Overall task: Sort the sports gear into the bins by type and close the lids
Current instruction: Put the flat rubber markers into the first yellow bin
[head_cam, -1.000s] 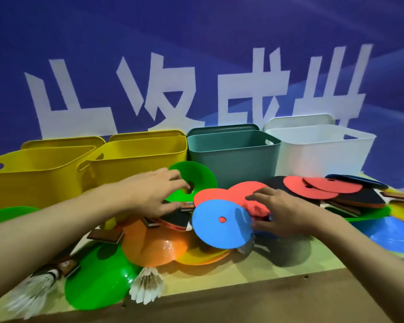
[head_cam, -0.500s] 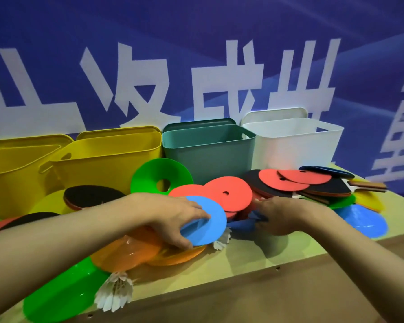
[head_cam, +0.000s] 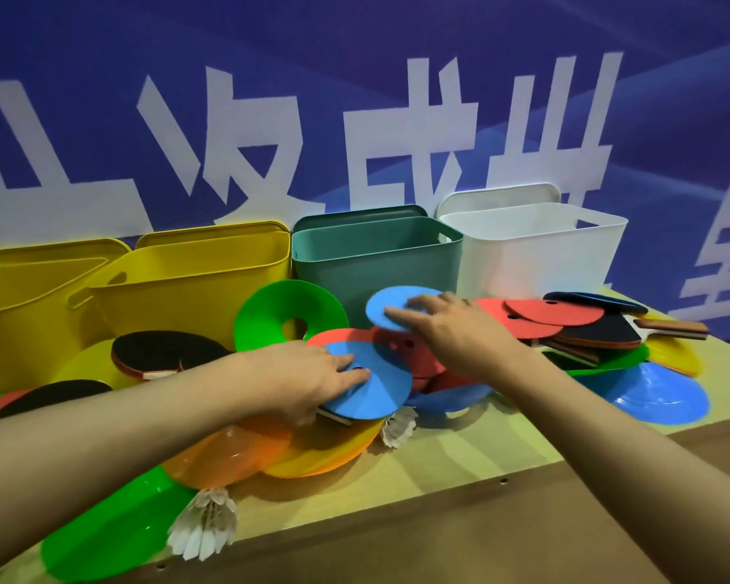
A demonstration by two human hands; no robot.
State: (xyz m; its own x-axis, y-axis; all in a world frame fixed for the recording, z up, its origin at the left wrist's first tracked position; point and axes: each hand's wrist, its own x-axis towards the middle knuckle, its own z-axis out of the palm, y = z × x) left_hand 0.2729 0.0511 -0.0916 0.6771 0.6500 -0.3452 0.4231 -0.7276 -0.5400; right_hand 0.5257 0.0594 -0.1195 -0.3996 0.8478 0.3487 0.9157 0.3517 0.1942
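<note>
My left hand (head_cam: 308,379) grips a blue flat disc (head_cam: 374,389) at its left edge, fingers on top, thumb beneath, above the orange cones (head_cam: 245,451). My right hand (head_cam: 456,330) holds a smaller blue disc (head_cam: 386,311) lifted in front of the teal bin (head_cam: 376,257). Red discs (head_cam: 544,314), a green cone (head_cam: 279,316) and paddles (head_cam: 599,330) lie heaped on the table. The two yellow bins (head_cam: 194,280), the teal one and the white bin (head_cam: 536,250) stand open at the back, lids propped behind them.
Shuttlecocks (head_cam: 205,524) lie near the table's front edge, another (head_cam: 399,429) under the blue disc. A green cone (head_cam: 114,528) sits front left, a blue cone (head_cam: 658,398) at right. A black paddle (head_cam: 161,354) leans by the yellow bin. A blue banner forms the backdrop.
My right hand has pulled a blue disc out of the pile and raised it toward the teal bin. My left hand keeps its hold on the other blue disc.
</note>
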